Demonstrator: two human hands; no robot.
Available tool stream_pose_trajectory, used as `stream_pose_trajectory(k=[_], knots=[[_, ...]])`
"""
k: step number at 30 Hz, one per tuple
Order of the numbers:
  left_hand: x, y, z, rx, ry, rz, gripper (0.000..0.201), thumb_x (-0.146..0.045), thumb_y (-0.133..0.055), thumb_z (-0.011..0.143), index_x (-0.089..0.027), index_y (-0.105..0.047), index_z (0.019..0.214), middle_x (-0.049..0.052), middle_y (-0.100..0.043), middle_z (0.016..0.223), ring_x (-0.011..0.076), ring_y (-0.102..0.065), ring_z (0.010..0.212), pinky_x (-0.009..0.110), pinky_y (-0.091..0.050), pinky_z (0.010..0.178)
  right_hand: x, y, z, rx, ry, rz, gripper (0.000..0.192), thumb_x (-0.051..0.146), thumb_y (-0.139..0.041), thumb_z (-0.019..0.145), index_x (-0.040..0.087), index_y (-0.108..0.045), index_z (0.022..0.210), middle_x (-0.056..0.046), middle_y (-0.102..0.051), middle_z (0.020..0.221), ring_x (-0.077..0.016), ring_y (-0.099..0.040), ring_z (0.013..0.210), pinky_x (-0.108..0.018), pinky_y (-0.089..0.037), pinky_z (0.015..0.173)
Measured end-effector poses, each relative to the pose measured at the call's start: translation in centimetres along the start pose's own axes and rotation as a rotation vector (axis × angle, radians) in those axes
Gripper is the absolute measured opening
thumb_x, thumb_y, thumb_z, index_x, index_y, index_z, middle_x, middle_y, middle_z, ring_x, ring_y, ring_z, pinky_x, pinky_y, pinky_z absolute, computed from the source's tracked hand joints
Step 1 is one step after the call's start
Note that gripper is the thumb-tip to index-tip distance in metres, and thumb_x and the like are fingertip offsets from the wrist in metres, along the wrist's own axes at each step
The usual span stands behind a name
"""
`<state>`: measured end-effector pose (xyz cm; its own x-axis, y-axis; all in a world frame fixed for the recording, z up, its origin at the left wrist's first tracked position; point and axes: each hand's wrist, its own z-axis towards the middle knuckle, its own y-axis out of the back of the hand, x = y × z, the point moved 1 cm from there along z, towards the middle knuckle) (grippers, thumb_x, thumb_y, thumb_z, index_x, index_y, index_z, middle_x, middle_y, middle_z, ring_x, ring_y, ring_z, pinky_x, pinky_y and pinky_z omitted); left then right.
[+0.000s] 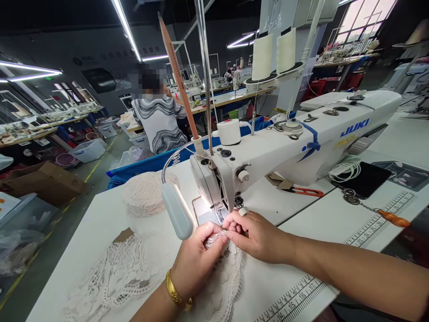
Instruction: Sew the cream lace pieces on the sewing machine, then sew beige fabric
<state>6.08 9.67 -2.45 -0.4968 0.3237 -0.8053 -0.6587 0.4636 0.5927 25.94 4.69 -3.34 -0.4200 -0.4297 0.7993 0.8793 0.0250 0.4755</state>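
I pinch the cream lace (228, 275) with my left hand (197, 257) and right hand (257, 235); it runs longways toward six o'clock.

Free passages and obstructions about the left hand (196, 259) and right hand (258, 235). Forward motion is barred by the sewing machine (261, 147), its needle area just beyond the fingertips. The lamp (176, 212) stands close before the left hand; farther left, the lace bundle (145, 194) and loose lace (120, 273) crowd the surface (80, 228), leaving a bare margin along its left edge. To the right, a lateral passage opens between the machine and the right forearm, bounded by the snips (306, 191), black slab (363, 179) and orange-handled key ring (393, 218). Held lace (228, 277) covers part of the surface between the forearms.
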Motion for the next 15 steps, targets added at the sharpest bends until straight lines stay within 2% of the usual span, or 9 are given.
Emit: stream_pose_trajectory(k=[5,10,15], knots=[[-0.14,-0.02,-0.02,0.005,0.002,-0.005,0.038,-0.056,-0.061,0.093,-0.021,-0.065,0.080,-0.001,-0.058,0.072,0.0165,-0.050,0.068,0.027,-0.040,0.062,-0.02,-0.07,0.00,0.009,0.045,-0.045,0.008,0.020,-0.051,0.097,0.023,-0.052,0.089,0.004,-0.053,0.072,-0.0162,-0.050,0.067,-0.030,-0.038,0.069],[-0.51,0.05,-0.19,0.060,-0.019,-0.085,0.037,-0.052,-0.062,0.094,-0.023,-0.070,0.117,-0.003,-0.057,0.074,0.0171,-0.052,0.068,0.027,-0.041,0.063,-0.25,-0.19,-0.12,-0.011,0.104,-0.097,0.011,0.018,-0.051,0.099,0.023,-0.052,0.089,0.003,-0.055,0.072,-0.0173,-0.051,0.069,-0.031,-0.039,0.072],[-0.30,0.02,-0.16,0.072,0.006,-0.108,0.031,-0.049,-0.062,0.094,-0.022,-0.072,0.106,0.001,-0.065,0.081,0.0181,-0.055,0.072,0.029,-0.043,0.066,-0.18,-0.06,-0.13,-0.033,0.080,-0.110,0.009,0.019,-0.053,0.099,0.023,-0.055,0.090,0.002,-0.058,0.072,-0.0187,-0.054,0.071,-0.031,-0.041,0.072]])
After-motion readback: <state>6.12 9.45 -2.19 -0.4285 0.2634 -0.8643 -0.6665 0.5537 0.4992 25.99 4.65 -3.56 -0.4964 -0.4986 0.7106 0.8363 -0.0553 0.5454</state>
